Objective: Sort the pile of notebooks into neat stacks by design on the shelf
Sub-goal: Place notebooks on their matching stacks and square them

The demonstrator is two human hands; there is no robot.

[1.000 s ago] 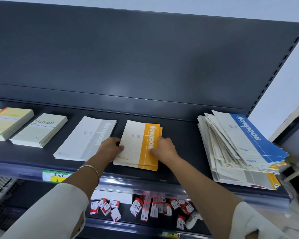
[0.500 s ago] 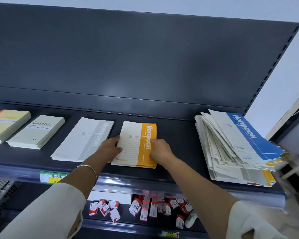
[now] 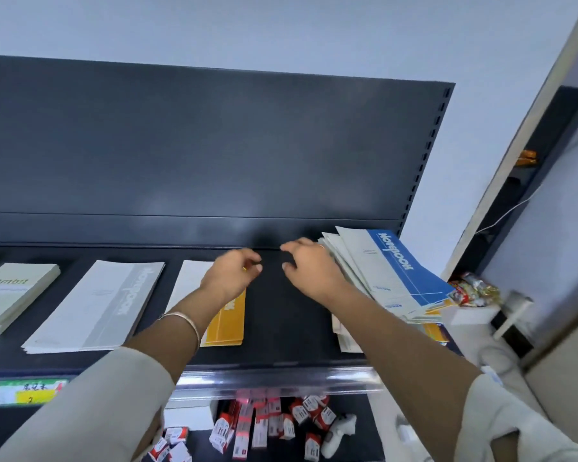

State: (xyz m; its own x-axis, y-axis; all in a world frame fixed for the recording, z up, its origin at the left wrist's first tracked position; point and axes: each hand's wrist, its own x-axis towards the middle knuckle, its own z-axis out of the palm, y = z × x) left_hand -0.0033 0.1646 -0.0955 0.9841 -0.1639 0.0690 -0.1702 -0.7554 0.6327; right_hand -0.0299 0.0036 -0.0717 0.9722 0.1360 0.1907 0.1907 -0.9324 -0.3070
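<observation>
On the dark shelf (image 3: 281, 328) lie sorted stacks: a pale green "Gambit" stack (image 3: 10, 295) at the left, a grey notebook stack (image 3: 97, 305), then an orange notebook stack (image 3: 227, 321) partly hidden by my left forearm. At the right sits the messy pile of notebooks (image 3: 391, 278) with a blue one on top. My left hand (image 3: 234, 275) hovers above the orange stack's far end, fingers loosely curled, holding nothing. My right hand (image 3: 311, 268) is beside the pile's left edge, fingers relaxed and empty.
The shelf's dark back panel (image 3: 214, 155) rises behind the stacks. A lower shelf holds several small red-and-white boxes (image 3: 271, 425). A yellow-green price label (image 3: 27, 391) sits on the front rail. Snack packets (image 3: 471, 291) lie right of the pile.
Both hands have let go of the orange stack and lifted, moving right toward the messy pile. The view has swung right and tilted up.
</observation>
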